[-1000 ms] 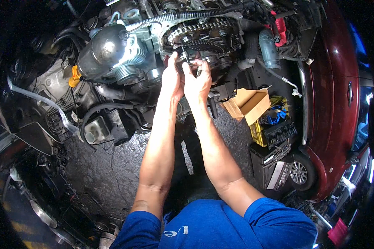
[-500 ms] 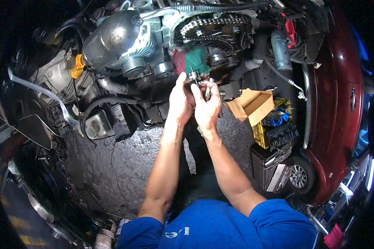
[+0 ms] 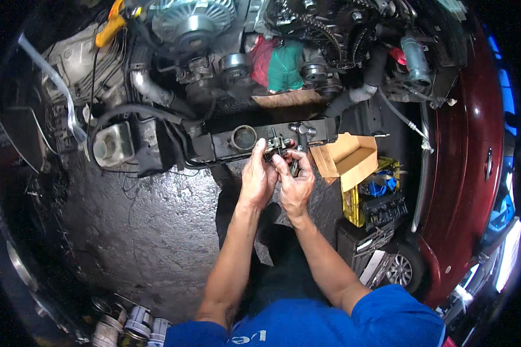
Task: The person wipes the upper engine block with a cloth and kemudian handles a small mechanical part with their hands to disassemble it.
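Metal part [image 3: 276, 143], small, rigid and likely oily, sits pinched between my left hand [image 3: 258, 178] and right hand [image 3: 296, 184] just below the front crossbar [image 3: 226, 141]; I judge it light, best gripped by its solid body.

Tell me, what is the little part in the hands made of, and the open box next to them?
The little part, held by both the left hand and right hand, looks like bare grey metal, dull with small glints. The open box looks like plain brown cardboard, matte, with folded flaps.
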`<state>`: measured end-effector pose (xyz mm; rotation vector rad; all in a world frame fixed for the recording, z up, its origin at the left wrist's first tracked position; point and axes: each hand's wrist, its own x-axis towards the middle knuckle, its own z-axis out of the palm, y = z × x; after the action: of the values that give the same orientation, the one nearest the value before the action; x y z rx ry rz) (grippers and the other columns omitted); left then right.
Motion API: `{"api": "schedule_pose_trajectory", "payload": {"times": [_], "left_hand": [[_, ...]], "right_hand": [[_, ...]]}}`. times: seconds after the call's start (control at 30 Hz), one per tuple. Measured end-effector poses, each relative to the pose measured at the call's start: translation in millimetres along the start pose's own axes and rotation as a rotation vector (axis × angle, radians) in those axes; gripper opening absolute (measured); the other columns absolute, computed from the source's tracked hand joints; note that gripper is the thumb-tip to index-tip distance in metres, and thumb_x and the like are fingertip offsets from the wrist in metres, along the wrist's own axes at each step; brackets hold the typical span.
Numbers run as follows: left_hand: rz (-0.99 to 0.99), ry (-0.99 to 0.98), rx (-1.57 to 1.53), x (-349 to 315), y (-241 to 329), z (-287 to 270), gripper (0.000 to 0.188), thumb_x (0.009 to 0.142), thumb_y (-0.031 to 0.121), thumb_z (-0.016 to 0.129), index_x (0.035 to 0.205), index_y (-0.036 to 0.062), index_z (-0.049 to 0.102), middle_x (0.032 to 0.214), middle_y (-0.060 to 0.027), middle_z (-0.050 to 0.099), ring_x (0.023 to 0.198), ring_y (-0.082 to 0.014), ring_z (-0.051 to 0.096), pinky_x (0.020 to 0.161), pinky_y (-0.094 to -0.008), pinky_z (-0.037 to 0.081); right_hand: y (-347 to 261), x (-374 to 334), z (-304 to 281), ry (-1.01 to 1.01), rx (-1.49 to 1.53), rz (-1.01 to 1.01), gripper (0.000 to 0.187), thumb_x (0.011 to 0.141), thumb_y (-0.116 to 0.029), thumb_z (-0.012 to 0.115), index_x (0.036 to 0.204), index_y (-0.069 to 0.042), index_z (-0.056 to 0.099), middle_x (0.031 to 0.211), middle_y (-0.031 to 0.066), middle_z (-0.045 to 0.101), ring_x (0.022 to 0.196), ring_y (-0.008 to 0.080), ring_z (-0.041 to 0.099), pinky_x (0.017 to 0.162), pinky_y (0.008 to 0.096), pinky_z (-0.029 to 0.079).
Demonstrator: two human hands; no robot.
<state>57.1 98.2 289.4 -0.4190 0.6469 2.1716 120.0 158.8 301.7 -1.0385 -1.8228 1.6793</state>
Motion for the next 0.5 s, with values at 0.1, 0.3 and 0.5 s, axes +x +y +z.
{"api": "schedule_pose_trajectory", "payload": {"times": [0.1, 0.3, 0.5], "left_hand": [[0.033, 0.046, -0.012, -17, -28, -18, 0.056, 0.11, 0.044, 0.042, 0.124, -0.0053, 0.064, 0.118, -0.0155, 0.071, 0.103, -0.0214, 0.069, 0.094, -0.0343, 0.054], [0.082, 0.055, -0.037, -15, -81, -62, 0.058, 0.111, 0.042, 0.038, 0.129, -0.0092, 0.057, 0.122, -0.0207, 0.069, 0.111, -0.026, 0.066, 0.103, -0.0392, 0.051], [0.384, 0.074, 0.717, -6, -113, -123, 0.05, 0.112, 0.037, 0.035, 0.125, -0.0061, 0.058, 0.121, -0.0177, 0.068, 0.11, -0.0231, 0.065, 0.103, -0.0365, 0.049]], "right_hand": [[25, -15, -17, -0.04, -0.08, -0.097, 0.017, 0.093, -0.011, 0.077, 0.102, 0.0, 0.067, 0.092, 0.0011, 0.064, 0.084, 0.0087, 0.058, 0.077, 0.0235, 0.048], [76, -29, -40, -0.025, -0.128, -0.046, 0.021, 0.093, -0.015, 0.078, 0.099, 0.003, 0.068, 0.088, 0.0026, 0.062, 0.082, 0.0087, 0.057, 0.073, 0.0245, 0.047], [124, -31, -41, -0.031, -0.175, -0.094, 0.023, 0.094, -0.018, 0.077, 0.096, 0.003, 0.069, 0.091, 0.0046, 0.062, 0.089, 0.0129, 0.058, 0.082, 0.0282, 0.047]]}}
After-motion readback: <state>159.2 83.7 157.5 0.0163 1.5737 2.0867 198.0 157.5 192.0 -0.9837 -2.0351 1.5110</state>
